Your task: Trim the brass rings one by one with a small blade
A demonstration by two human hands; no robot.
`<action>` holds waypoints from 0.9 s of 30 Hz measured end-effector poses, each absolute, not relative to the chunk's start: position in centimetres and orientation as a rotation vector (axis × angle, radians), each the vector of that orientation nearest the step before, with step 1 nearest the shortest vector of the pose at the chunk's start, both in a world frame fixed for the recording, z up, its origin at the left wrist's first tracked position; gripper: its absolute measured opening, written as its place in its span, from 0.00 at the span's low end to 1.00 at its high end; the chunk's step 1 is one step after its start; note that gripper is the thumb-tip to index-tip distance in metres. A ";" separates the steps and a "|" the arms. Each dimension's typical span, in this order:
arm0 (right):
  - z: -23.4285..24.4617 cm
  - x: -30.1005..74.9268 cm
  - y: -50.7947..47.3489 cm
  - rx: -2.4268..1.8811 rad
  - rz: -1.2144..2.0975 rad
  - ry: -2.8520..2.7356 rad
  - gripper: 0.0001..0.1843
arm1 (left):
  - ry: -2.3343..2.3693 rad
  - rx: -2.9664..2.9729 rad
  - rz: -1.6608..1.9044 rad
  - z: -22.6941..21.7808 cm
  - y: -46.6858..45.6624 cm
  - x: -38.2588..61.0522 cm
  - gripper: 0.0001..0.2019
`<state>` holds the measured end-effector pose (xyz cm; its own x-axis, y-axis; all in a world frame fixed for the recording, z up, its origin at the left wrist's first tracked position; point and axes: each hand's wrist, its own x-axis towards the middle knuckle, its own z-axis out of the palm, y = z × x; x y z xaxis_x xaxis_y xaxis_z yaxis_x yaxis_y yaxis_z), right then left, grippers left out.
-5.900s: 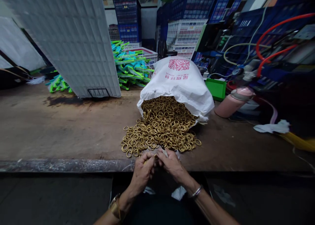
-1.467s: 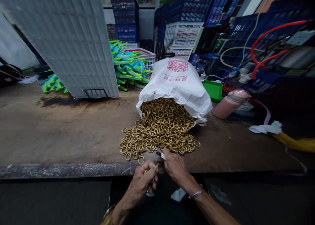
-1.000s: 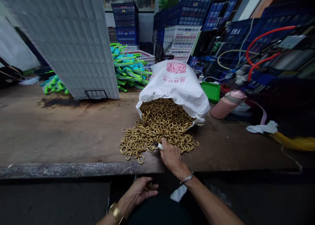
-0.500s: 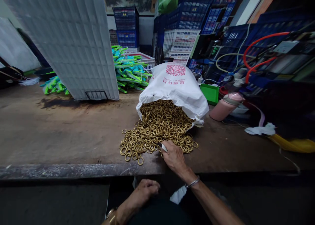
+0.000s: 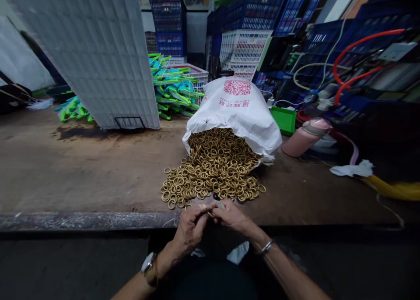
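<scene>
Both hands meet at the front edge of the table, just below a spread of gold-coloured metal rings (image 5: 210,175). My left hand (image 5: 190,227) is closed, pinching one gold ring (image 5: 210,213) at its fingertips. From the other side my right hand (image 5: 234,219) is closed at the same ring, with a small pale piece (image 5: 221,205) with a dark tip at its fingers; its exact kind is unclear. The rings pour from the open mouth of a white woven sack (image 5: 229,111) lying on its side. Fingers partly hide the held ring.
A tall white quilted panel (image 5: 108,59) stands on the wooden table (image 5: 82,173) at left. Green and blue plastic pieces (image 5: 175,90) lie behind it. To the right are a green tray (image 5: 284,120), a pink bottle (image 5: 305,138) and red tubing (image 5: 337,68). Blue crates (image 5: 170,26) are stacked behind.
My right hand has drawn back from the ring pile towards the table edge. My left hand has risen from below the edge to meet it, and a ring is now between them.
</scene>
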<state>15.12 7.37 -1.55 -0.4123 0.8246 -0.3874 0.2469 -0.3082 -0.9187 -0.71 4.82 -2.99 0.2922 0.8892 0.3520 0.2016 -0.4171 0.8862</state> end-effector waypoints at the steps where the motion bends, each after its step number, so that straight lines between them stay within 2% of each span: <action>1: -1.6 15.1 7.3 -1.370 1.817 -1.460 0.08 | 0.985 1.821 1.161 -3.1 4.9 -0.7 0.13; 4: -1.7 15.1 7.2 -1.424 1.866 -1.389 0.09 | 1.064 1.820 1.167 -3.4 4.8 -0.8 0.10; 13: -2.1 14.6 7.0 -1.401 1.219 -1.756 0.11 | 1.213 1.518 1.098 -2.0 4.5 -0.2 0.08; 19: -2.5 14.3 7.1 -1.367 1.299 -1.676 0.13 | 1.026 0.996 0.852 -1.7 4.6 0.0 0.15; 22: -2.1 14.5 7.1 -1.387 1.308 -1.680 0.14 | 0.945 0.879 0.857 -2.0 4.5 0.0 0.16; 27: -1.8 14.9 6.2 -1.525 0.904 -2.004 0.10 | 0.979 0.797 0.893 -2.2 4.2 0.1 0.16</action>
<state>14.90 6.22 -1.81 -0.2783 0.9601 -0.0280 0.6560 0.1687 -0.7356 0.10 4.23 -2.24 0.2835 0.8956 -0.3429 -0.2592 0.4158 0.8718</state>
